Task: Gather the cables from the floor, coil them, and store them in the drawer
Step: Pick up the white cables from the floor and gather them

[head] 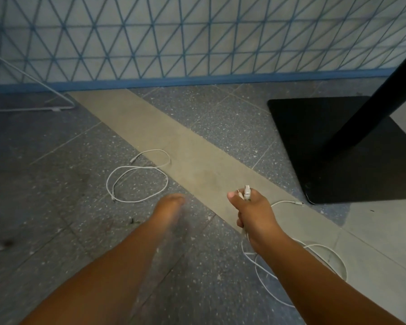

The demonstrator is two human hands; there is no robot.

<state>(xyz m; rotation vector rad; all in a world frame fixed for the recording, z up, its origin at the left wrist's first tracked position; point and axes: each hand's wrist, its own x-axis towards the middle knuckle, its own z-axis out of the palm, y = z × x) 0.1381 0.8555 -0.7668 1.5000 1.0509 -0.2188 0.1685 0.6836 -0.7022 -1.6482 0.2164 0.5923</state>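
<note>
A thin white cable (pixel 137 175) lies in loose loops on the speckled floor (pixel 56 184) just ahead of the blurred, empty left hand (pixel 170 205), while the right hand (pixel 253 214) is fisted around another white cable's plugs (pixel 246 193), arm outstretched.

Dim, flat indoor light is seen, the left hand (pixel 170 205) is smeared by motion blur, and wide-angle bending is noted at the edges.

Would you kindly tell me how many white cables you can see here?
2, though more may lie out of view. One thin white cable lies looped on the grey speckled floor ahead of the left hand; another is gripped by the right hand, trailing behind.
</note>
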